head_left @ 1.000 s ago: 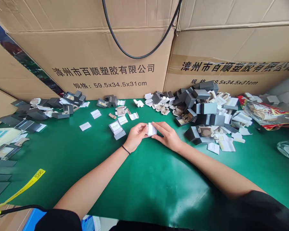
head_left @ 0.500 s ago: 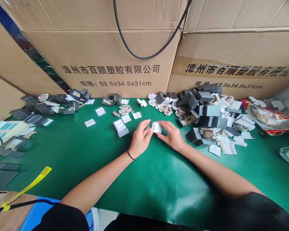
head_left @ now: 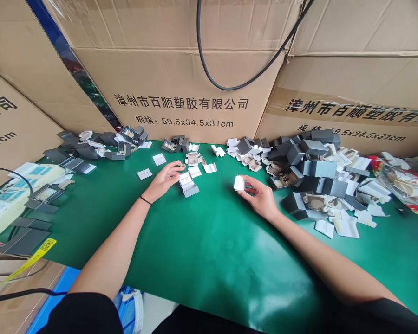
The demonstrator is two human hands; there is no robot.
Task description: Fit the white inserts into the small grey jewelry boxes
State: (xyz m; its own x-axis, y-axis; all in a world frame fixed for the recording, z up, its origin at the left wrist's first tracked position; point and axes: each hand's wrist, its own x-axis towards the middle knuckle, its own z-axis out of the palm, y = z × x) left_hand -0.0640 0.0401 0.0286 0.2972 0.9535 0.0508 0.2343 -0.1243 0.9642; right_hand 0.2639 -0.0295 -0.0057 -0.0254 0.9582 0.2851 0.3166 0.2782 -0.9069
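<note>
My right hand (head_left: 259,197) pinches a small white folded paper insert (head_left: 239,183) between thumb and fingers, just above the green table. Over to the left, my left hand (head_left: 165,180) has its fingers stretched out and apart, with nothing seen in it. Its fingertips are at the left edge of an open small grey box (head_left: 189,190) with a white printed card (head_left: 186,178) in it; whether they touch is unclear. Behind that box lie a beige insert (head_left: 193,159) and a folded white paper piece (head_left: 210,168).
A heap of grey boxes (head_left: 318,169) and white inserts fills the right side, beside a red plastic bag (head_left: 404,183). More grey boxes (head_left: 87,151) lie at the left back. Large cartons (head_left: 181,74) stand behind the table (head_left: 202,246), with a black cable (head_left: 226,87) hanging in front.
My left hand has left the white insert and moved left to the open grey box, its fingers extended. My right hand keeps the insert. The view has turned left.
</note>
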